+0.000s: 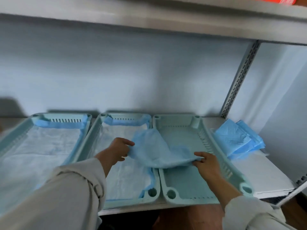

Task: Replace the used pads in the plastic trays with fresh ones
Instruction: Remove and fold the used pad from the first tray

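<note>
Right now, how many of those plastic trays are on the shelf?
3, side by side: the left tray and the middle tray each hold a pad, and the right tray is bare beneath the blue pad both hands hold. None seems hidden.

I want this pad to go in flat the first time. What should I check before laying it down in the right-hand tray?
1. Right tray has no old pad in it: ok.
2. Left hand grips the blue pad: ok.
3. Right hand grips its near edge: ok.
4. Pad fully unfolded: not ok, still bunched.
5. Pad centred over the right tray: not ok, overlaps the middle tray.
6. Spare pads at hand: ok.
</note>
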